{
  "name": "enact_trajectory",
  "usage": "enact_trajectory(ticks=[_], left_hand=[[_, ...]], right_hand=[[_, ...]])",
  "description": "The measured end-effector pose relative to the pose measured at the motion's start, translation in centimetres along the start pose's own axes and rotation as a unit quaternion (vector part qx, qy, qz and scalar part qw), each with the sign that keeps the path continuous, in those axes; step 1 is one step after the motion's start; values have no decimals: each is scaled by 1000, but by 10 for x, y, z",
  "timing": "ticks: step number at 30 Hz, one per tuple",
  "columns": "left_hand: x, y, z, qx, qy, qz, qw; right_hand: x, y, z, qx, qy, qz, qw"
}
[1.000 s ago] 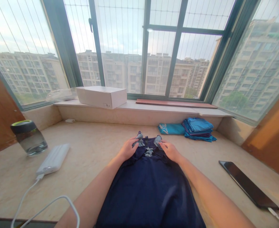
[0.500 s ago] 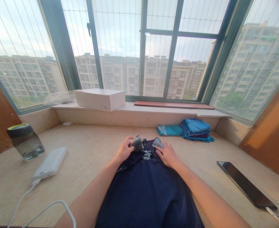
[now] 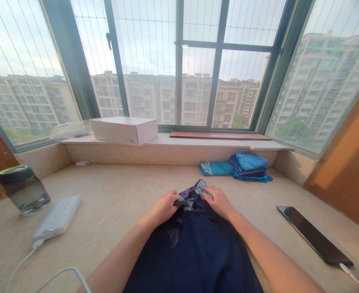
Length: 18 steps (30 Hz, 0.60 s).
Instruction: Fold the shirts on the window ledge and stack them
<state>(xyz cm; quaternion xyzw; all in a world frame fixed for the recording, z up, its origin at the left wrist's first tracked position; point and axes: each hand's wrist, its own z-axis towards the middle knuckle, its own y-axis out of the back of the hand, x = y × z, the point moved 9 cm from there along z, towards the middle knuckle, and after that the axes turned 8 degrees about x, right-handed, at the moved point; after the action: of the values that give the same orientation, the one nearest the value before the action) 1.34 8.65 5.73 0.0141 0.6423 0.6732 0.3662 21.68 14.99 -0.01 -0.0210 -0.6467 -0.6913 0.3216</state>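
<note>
A dark navy garment [image 3: 194, 248] with a patterned grey collar lies on the stone surface, its lower part running off the bottom of the view. My left hand [image 3: 166, 206] is closed at the left side of the neckline, pinching the patterned collar part. On the other side, my right hand [image 3: 218, 200] has its thumb and fingers bent over the right collar flap [image 3: 201, 188], holding it. A pale embroidered patch [image 3: 188, 204] shows between the two hands. Fabric on the left shoulder is bunched beneath my left hand.
Folded blue cloths [image 3: 249, 166] and a teal packet [image 3: 216, 167] lie at the back. Leftward are a water bottle [image 3: 23, 189] and a white power bank [image 3: 57, 217] with a cable. A phone [image 3: 313, 236] lies right. A white box [image 3: 124, 130] sits on the sill.
My left hand has moved toward me and slightly right, drawing the left collar flap down and inward. My right hand's fingers have curled onto the right flap. The view has shifted slightly right.
</note>
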Motion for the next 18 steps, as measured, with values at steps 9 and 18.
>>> enact_trajectory(ticks=[9,18], left_hand=[[-62,12,-28,-39,-280,43,958],[-55,-21,-21,76,-241,36,967]], right_hand=[[-24,9,1,-61,-47,65,995],[1,10,-3,-44,30,-3,999]])
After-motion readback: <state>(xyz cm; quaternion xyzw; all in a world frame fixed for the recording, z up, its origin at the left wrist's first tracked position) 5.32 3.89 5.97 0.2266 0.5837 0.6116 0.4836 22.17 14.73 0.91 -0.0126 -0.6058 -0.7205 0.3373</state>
